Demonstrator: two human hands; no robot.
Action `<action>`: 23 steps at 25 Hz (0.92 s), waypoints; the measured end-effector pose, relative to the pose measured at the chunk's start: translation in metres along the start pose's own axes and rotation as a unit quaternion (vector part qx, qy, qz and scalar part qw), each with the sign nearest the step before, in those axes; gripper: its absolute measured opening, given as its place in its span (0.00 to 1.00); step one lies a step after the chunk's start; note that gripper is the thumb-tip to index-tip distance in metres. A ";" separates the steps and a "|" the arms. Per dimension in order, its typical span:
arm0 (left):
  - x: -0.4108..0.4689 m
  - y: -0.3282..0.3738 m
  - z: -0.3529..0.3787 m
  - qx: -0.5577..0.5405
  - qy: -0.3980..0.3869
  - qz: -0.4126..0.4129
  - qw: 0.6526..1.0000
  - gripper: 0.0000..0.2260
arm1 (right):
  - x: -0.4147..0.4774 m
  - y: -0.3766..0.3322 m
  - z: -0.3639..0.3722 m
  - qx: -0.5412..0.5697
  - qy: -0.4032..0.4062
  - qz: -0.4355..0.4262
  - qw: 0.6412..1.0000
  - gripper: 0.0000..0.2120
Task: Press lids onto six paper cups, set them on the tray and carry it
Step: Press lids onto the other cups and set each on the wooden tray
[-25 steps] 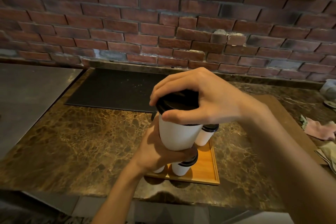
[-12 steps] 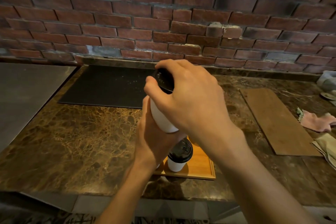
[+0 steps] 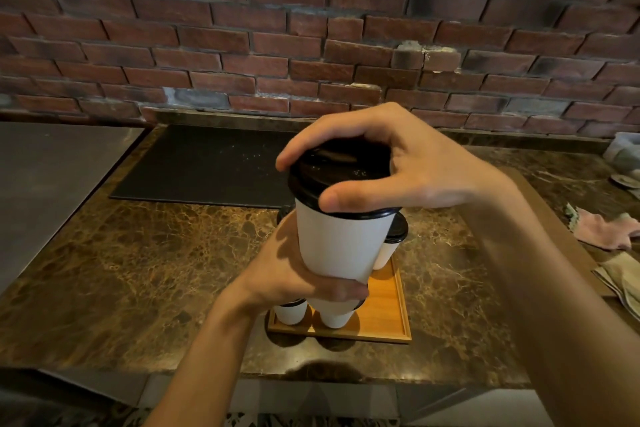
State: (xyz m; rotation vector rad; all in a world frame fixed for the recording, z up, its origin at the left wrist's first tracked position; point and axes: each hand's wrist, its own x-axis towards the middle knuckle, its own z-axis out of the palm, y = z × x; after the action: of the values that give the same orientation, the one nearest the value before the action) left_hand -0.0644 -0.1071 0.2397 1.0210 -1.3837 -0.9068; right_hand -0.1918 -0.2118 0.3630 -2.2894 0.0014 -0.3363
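Now the paper cup [image 3: 341,246] stands upright, where half a second ago it was tipped away under the right hand [image 3: 426,170]. Its black lid [image 3: 341,177] sits level on the rim, so the pressing looks nearly finished. The right hand's thumb and fingers curl round the lid's edge, while the left hand [image 3: 294,274] grips the cup's base from below. Both hold it above the wooden tray [image 3: 388,305], where other lidded cups [image 3: 391,243] already stand, partly hidden.
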 end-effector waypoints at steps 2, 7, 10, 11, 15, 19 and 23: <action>0.000 0.000 -0.002 0.005 0.003 -0.001 1.000 0.30 | 0.000 -0.001 0.007 -0.021 0.051 0.012 0.998 0.12; 0.011 -0.003 0.011 0.092 0.167 0.029 0.981 0.30 | 0.017 -0.009 0.034 -0.197 0.256 0.111 0.940 0.11; 0.019 -0.005 0.014 0.097 0.209 0.006 0.973 0.37 | 0.031 -0.011 0.042 -0.244 0.257 0.184 0.917 0.15; 0.019 -0.006 0.012 0.098 0.198 -0.002 0.975 0.39 | 0.033 -0.011 0.043 -0.270 0.245 0.194 0.911 0.15; 0.007 -0.003 -0.007 0.072 0.126 -0.002 0.990 0.30 | 0.030 -0.013 0.027 -0.292 0.096 0.058 0.950 0.11; 0.001 0.003 -0.021 0.036 -0.003 -0.012 0.999 0.30 | 0.013 0.000 0.004 -0.044 -0.012 -0.020 0.999 0.15; 0.007 0.006 -0.015 -0.005 0.032 -0.008 0.999 0.27 | 0.014 0.000 0.016 -0.094 0.100 0.044 0.990 0.10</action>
State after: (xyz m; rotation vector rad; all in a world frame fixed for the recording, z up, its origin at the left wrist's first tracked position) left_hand -0.0499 -0.1115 0.2486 1.0462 -1.3179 -0.8837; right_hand -0.1743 -0.2023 0.3562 -2.4226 0.2452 -0.5371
